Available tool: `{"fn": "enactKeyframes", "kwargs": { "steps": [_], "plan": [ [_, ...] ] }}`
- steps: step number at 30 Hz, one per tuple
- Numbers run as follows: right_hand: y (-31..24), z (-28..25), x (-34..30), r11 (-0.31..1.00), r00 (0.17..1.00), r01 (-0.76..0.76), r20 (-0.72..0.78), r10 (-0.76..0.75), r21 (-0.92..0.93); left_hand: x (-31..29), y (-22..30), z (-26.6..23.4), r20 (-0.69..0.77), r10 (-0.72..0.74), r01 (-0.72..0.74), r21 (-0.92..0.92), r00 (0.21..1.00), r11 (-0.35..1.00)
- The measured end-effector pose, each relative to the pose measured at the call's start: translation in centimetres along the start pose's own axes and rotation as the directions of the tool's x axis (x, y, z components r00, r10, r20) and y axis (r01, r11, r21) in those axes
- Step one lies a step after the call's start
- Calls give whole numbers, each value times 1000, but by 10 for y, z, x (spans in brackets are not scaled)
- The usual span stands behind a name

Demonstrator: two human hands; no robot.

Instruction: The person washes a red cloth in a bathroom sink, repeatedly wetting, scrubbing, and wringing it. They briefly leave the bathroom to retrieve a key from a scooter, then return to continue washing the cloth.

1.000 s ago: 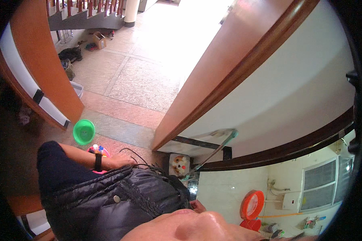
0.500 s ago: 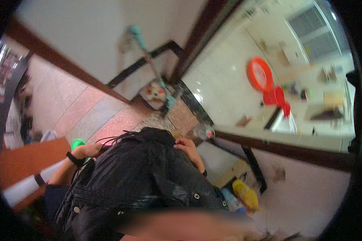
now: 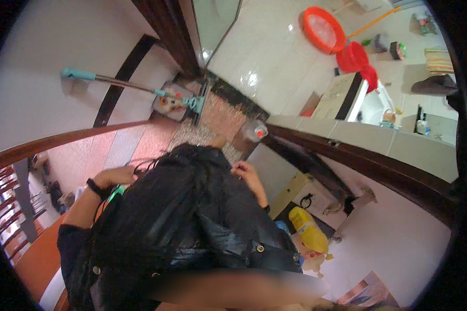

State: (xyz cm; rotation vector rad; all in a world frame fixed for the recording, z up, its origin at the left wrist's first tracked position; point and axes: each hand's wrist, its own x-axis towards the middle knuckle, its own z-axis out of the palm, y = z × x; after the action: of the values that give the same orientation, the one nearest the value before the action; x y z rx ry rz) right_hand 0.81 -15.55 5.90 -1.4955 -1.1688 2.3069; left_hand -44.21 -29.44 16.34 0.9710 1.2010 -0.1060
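Note:
My left hand [image 3: 115, 177], with a dark band at its wrist, hangs at the left side of my black jacket [image 3: 192, 207]. Its fingertips reach behind the jacket edge beside thin dark cords [image 3: 145, 165], so its grip is hidden. Part of a green object [image 3: 118, 193] shows under that wrist. At the jacket's right side is my right hand [image 3: 250, 179], its fingers loosely bent and slightly apart, with nothing visible in them. Ahead of it on the floor stands a clear plastic bottle [image 3: 255, 130] with a red cap.
A teal-handled mop [image 3: 124, 82] leans on the wall at left, by a grey bin [image 3: 166, 102]. Through the doorway are an orange-red basin [image 3: 324, 30] and a red bucket [image 3: 353, 57] on pale tiles. A yellow bottle [image 3: 308, 230] stands at right.
The view has swung round: the mop now lies further left and the doorway with the basin higher. Both hands stay beside the jacket.

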Motion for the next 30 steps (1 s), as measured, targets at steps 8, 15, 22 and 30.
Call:
{"fn": "enactKeyframes", "kwargs": {
  "steps": [8, 15, 22, 30],
  "plan": [
    [0, -40, -4, 994, 978, 30, -210, -7, 109, 42, 100, -57, 102, -28, 38, -103, 994, 994],
    [-32, -82, 15, 973, 893, 29, -443, 78, 230, 82, 177, -151, -223, 148, -142, 44, 964, 989],
    [-120, -155, 83, 981, 827, 79, -561, 34, 176, 151, 299, -250, -448, 363, -425, -44, 817, 904],
    [-251, -219, 154, 934, 777, 282, -624, -90, 217, 172, 425, -358, -404, 444, -448, 91, 800, 890]
  ]
}}
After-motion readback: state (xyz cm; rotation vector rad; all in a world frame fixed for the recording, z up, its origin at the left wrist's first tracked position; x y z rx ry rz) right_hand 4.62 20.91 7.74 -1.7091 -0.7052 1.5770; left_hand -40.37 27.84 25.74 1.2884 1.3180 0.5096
